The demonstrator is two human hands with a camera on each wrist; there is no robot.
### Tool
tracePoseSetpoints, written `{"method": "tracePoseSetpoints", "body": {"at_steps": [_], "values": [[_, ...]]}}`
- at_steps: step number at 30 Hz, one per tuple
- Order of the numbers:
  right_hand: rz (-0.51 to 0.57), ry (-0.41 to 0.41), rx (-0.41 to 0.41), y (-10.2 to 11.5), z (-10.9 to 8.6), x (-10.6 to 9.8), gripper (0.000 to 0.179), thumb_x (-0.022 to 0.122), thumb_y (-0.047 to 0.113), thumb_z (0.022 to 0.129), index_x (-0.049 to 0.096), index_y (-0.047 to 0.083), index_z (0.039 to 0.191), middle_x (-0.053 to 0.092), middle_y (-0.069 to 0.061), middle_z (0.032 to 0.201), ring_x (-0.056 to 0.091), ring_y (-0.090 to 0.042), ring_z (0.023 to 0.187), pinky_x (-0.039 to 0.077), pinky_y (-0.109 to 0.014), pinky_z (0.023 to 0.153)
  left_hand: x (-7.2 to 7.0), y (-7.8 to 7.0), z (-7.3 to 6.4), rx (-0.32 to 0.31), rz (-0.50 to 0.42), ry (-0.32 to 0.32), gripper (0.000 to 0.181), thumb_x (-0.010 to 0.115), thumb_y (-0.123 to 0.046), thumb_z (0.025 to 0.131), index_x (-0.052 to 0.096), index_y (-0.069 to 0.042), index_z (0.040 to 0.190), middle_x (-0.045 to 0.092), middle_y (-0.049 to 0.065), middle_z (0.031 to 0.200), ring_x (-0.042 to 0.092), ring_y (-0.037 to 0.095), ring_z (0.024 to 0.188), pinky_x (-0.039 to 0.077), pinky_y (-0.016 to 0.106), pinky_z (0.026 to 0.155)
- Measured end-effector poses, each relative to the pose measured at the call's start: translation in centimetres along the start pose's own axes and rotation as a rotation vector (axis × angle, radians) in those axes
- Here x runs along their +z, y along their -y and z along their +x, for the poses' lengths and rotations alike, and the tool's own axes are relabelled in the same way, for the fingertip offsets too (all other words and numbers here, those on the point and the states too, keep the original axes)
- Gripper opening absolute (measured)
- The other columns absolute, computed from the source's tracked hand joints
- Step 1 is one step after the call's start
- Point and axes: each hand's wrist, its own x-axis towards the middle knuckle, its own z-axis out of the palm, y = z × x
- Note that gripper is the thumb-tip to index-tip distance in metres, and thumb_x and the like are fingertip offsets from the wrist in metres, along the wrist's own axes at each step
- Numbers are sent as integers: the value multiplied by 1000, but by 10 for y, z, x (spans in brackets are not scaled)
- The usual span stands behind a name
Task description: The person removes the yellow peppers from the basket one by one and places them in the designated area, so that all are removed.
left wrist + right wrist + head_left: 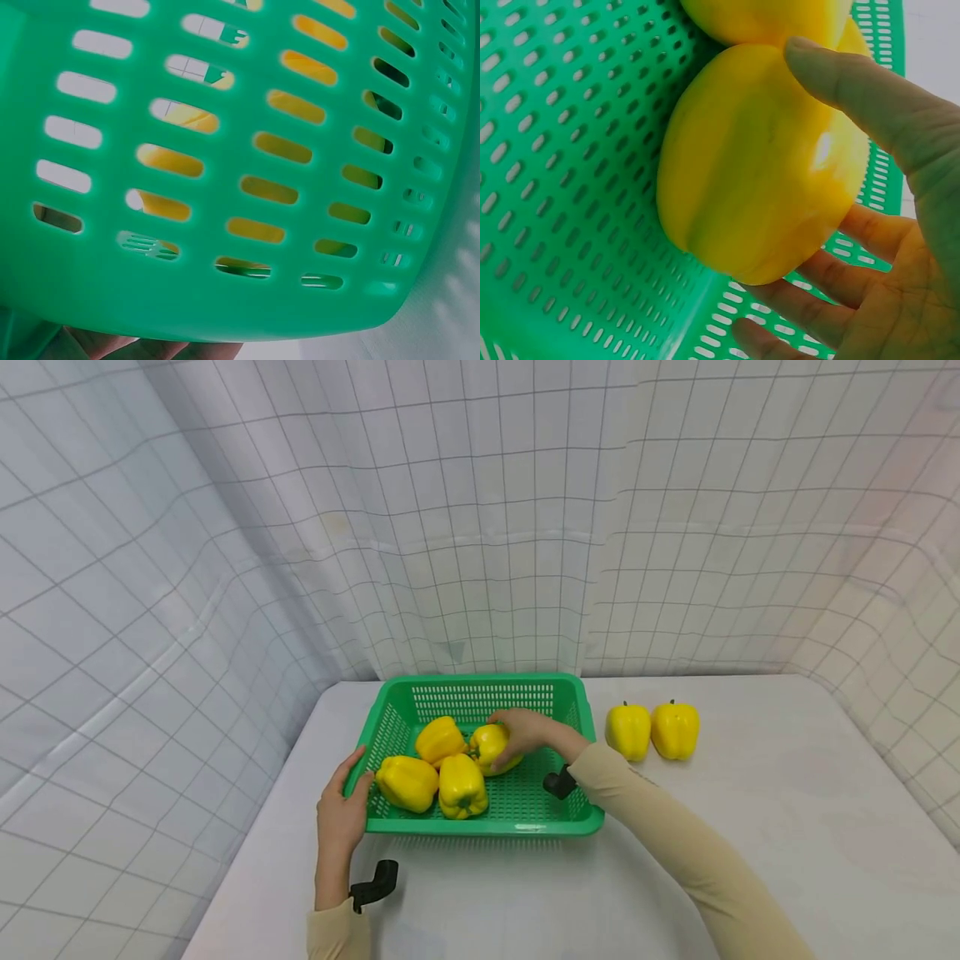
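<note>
A green plastic basket [480, 828] with slotted walls holds several yellow bell peppers. My left hand [341, 814] grips its left rim near the front corner; in the left wrist view the slotted wall [202, 300] fills most of the picture, with fingertips [150, 350] showing below it. Reaching in from the right, my right hand [527, 731] holds a yellow bell pepper [742, 165] toward the basket's middle. The thumb lies along one side of that pepper and the fingers along the other. Beside it sit another pepper [439, 741], a front one [462, 787] and a left one [407, 783].
Two more yellow bell peppers, one nearer the basket [628, 732] and one farther right [676, 731], stand on the white table [787, 827]. White grid-patterned curtains [480, 527] close in the back and sides. Black wrist-camera mounts [375, 883] stick out from both wrists.
</note>
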Motion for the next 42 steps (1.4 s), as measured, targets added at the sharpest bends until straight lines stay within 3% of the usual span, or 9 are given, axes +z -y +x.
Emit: {"method": "tracePoseSetpoints", "body": {"at_steps": [3,8,14,22,39,42], "values": [[-15,-13,6,0,-1,1,73,80,34,76,48,6,136,54,-11,129,51,-23,111,40,-40,93,0,0,0,1,1,-1,44,48,-31,99,46,-24,142,43,13,143,45,23,67,37,34,62],[-23,-21,17,-2,-2,1,70,79,38,77,50,6,132,56,-10,125,53,-23,107,42,-39,90,0,0,1,-5,-1,5,45,47,-34,99,46,-25,143,41,11,144,49,27,83,37,36,69],[-54,-22,42,-5,-5,1,72,77,46,76,51,6,130,59,-8,119,54,-21,100,43,-38,87,0,0,1,-7,5,8,45,47,-35,99,46,-25,143,42,13,143,46,26,77,37,35,66],[-120,-17,59,-5,-8,-1,73,77,52,73,53,7,124,61,-4,105,54,-17,88,45,-35,78,0,-1,0,-14,2,14,45,47,-34,99,45,-24,143,41,12,144,48,28,87,37,36,70],[-136,6,106,-4,-16,-1,72,77,56,70,51,9,118,60,-3,98,55,-18,83,45,-34,73,0,1,0,-2,-2,4,44,48,-32,99,46,-25,143,42,12,144,47,27,80,37,36,67],[-139,12,117,-4,-18,-1,71,78,57,69,52,9,115,59,-3,97,54,-18,82,45,-34,73,0,0,1,-7,-10,10,45,48,-32,99,46,-25,143,41,12,144,49,28,87,37,37,71]]}}
